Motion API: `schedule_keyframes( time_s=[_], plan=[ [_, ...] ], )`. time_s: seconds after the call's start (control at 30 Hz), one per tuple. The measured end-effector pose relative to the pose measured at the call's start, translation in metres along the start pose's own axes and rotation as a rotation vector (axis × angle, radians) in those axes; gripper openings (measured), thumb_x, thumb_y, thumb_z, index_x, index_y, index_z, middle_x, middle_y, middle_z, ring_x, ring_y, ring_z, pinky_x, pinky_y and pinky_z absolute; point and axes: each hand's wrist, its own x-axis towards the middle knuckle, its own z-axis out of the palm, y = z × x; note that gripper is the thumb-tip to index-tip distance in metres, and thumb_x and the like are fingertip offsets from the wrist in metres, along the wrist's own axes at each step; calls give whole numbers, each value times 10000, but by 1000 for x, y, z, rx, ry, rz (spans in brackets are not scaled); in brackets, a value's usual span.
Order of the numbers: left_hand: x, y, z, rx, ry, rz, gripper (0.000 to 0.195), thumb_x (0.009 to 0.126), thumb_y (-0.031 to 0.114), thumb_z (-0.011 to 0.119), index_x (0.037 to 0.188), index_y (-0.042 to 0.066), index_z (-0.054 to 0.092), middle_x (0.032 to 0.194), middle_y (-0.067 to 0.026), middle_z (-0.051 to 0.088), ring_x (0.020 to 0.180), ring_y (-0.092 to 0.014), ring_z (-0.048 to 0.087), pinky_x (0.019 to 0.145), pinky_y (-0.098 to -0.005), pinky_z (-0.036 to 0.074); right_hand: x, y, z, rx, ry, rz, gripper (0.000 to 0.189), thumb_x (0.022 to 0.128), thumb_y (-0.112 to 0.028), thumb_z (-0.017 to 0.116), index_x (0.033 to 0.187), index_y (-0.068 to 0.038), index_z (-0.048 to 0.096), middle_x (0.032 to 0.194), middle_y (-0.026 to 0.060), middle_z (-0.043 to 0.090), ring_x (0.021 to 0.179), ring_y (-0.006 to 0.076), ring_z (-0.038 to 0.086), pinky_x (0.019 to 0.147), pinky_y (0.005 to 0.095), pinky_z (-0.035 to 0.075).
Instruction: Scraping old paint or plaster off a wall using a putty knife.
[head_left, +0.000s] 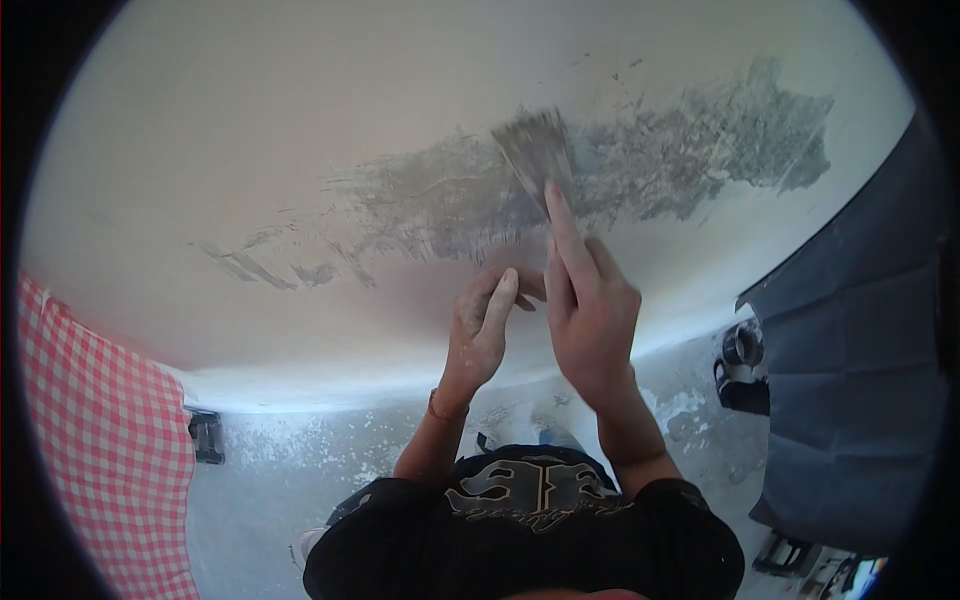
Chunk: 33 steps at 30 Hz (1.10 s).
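My right hand (592, 307) grips a putty knife, its index finger stretched along the metal blade (536, 146). The wide edge of the blade lies against a grey, rough patch (450, 195) on the off-white wall (262, 112). The knife's handle is hidden inside my fist. Lower and to the left, my left hand (480, 322) is raised close to the wall, whitish dust on its thumb. Its fingers are bent, and one reaches behind my right hand. I cannot tell whether it touches the knife's handle.
A red-and-white checked cloth (112, 427) hangs over something at the left. At the right stands a dark grey cloth-covered object (847, 390). White splashes mark the grey floor (255, 495). A roll of tape (742, 345) and a dark shoe-like item (739, 386) lie by the wall.
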Motion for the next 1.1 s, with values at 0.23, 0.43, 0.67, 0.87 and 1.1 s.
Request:
schedule_keyframes(
  time_s=[0.23, 0.43, 0.67, 0.87, 1.1],
  plan=[
    [-12, 5, -19, -67, 21, -11, 406, 1119, 230, 426, 1007, -44, 703, 983, -134, 745, 911, -188, 697, 808, -324, 539, -15, -32, -17, -105, -133, 120, 501, 1025, -53, 590, 1510, -173, 547, 761, 122, 597, 617, 210, 599, 585, 360, 493],
    [-21, -4, -41, -75, -13, -46, 386, 1115, 209, 417, 1018, -40, 695, 963, -137, 744, 889, -191, 701, 802, -321, 538, -14, -51, -21, -160, -119, 155, 486, 1021, -51, 598, 1492, -166, 567, 813, 144, 649, 646, 228, 630, 599, 366, 506],
    [-30, 4, -41, -97, -57, -76, 388, 1118, 227, 425, 1007, -30, 692, 932, -134, 743, 878, -196, 709, 798, -321, 533, -11, -21, 13, -74, -100, 67, 639, 1055, -174, 543, 1641, -213, 290, 815, 137, 599, 665, 316, 661, 597, 448, 530],
    [-39, 6, -51, -78, -64, -41, 389, 1118, 224, 421, 995, -28, 691, 924, -133, 744, 864, -196, 708, 793, -323, 533, 26, -37, 30, -139, 28, 90, 616, 1078, -216, 534, 1640, -231, 284, 1039, 227, 696, 854, 404, 712, 717, 470, 562],
    [-50, -1, -69, -99, 68, -84, 412, 1118, 223, 415, 959, -31, 698, 884, -133, 743, 824, -193, 701, 778, -320, 537, 18, -40, 31, -331, -16, 121, 560, 1080, -261, 533, 1612, -238, 357, 935, 236, 713, 785, 419, 720, 668, 472, 566]
  ],
)
